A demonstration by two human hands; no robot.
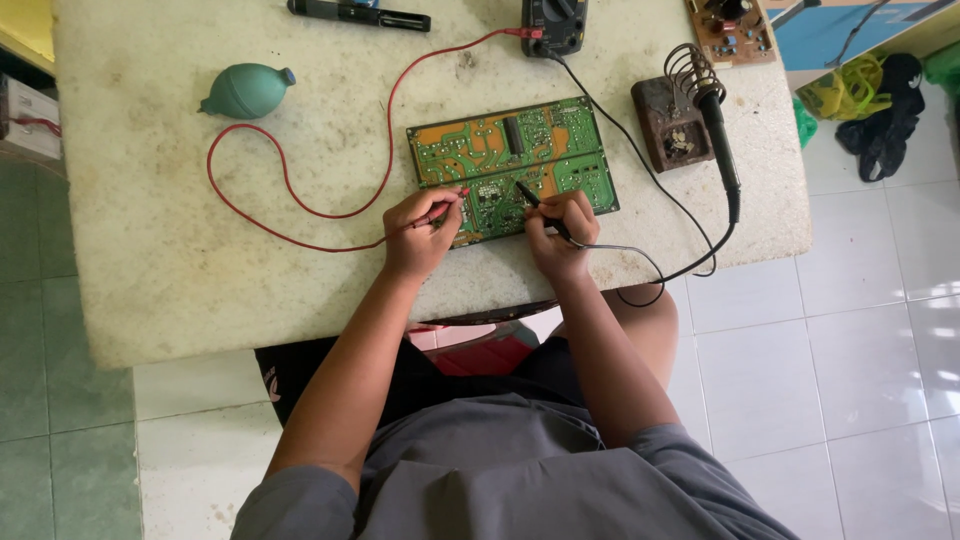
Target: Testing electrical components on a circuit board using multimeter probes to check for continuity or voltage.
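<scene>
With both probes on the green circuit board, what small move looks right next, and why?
Probably hold both tips steady and look up at the dark multimeter at the far edge of the table. The left hand holds the red probe and the right hand the black probe, both tips down on the green circuit board, and their leads run back to that meter.

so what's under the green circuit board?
The green circuit board lies flat on the stained white tabletop. Left hand holds the red probe, right hand the black probe, both on it. Whatever lies beneath is covered.
</scene>
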